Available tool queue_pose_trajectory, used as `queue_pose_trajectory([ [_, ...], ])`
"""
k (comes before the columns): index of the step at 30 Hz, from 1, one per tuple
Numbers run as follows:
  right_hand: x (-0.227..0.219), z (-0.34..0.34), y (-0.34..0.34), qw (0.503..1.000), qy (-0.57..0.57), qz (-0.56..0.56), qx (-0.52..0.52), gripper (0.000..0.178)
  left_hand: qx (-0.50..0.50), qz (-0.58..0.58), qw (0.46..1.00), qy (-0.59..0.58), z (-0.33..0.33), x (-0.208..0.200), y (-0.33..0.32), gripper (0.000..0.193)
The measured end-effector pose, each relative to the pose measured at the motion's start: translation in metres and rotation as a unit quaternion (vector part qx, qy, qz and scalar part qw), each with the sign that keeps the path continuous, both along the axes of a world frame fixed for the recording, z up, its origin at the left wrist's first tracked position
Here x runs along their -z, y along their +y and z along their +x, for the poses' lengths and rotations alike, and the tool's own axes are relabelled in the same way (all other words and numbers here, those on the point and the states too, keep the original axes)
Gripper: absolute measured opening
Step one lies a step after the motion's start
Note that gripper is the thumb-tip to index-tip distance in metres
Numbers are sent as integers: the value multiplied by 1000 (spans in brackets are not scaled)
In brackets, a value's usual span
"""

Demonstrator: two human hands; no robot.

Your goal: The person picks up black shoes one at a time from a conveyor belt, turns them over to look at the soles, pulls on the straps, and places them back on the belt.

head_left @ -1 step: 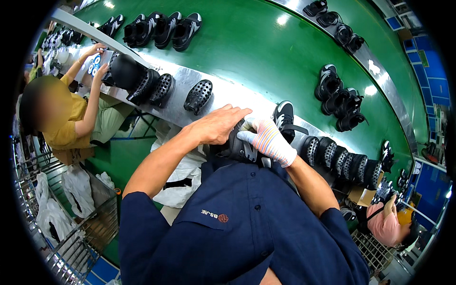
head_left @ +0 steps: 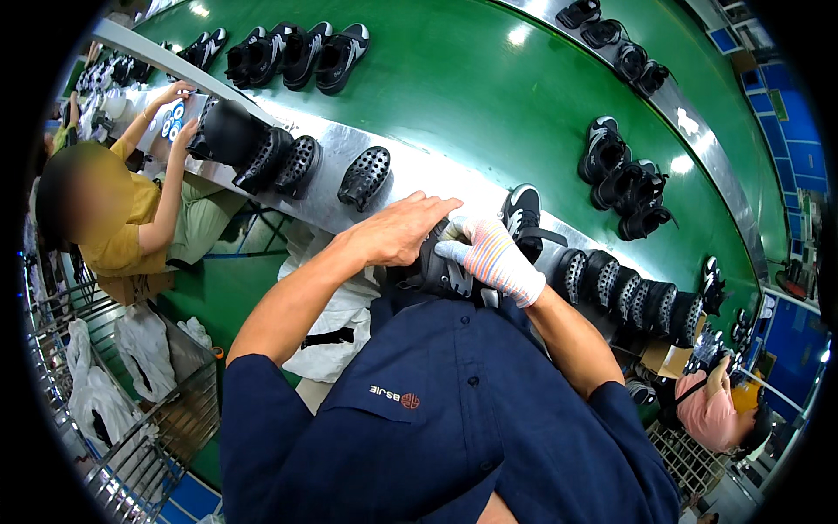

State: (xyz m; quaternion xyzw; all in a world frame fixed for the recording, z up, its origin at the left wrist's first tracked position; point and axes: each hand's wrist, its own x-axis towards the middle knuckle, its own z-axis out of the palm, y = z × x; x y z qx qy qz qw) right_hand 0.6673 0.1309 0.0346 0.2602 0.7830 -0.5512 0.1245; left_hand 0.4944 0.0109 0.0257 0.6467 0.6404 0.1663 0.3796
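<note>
At the metal ledge in front of my body, both hands grip a black-and-grey sneaker (head_left: 443, 274), partly hidden under them. My bare left hand (head_left: 397, 230) is closed over its far left side, fingertips pointing right. On the right, my right hand (head_left: 491, 255), in a pale striped knit glove, is closed on the shoe's upper, with the thumb toward the left hand. Just beyond the glove, a second black sneaker (head_left: 522, 215) with grey trim stands on the ledge. Left of my hands lies a black rounded piece (head_left: 365, 177) dotted with grey holes.
More dotted black pieces (head_left: 621, 293) line the ledge at right, others (head_left: 298, 164) at left. Sneakers stand on the green surface (head_left: 454, 87) beyond the metal ledge (head_left: 419, 175). A co-worker in yellow (head_left: 148, 205) sits left, another in pink (head_left: 705, 415) right. A wire cart (head_left: 188, 419) stands lower left.
</note>
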Motion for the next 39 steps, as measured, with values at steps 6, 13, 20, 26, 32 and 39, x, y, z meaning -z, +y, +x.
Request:
queue_pose_trajectory([
  [6,-5,-3,-1,1000,-5,8,7,20,-30,21,999,-22,0,-7,-4,89],
  [13,-22,23,7,898,247,267,249,12,-159,94,982,-37,9,14,-36,85],
  [20,44,138,15,898,-20,149,414,17,-403,-169,899,-43,33,108,-37,65],
  [26,131,145,-3,839,-77,129,523,51,-403,-87,909,57,37,97,10,45],
  [32,116,103,-22,864,-79,-8,498,53,-131,229,961,87,113,55,21,13],
  [39,162,111,-36,877,-62,134,457,52,-168,212,939,214,153,81,75,21],
])
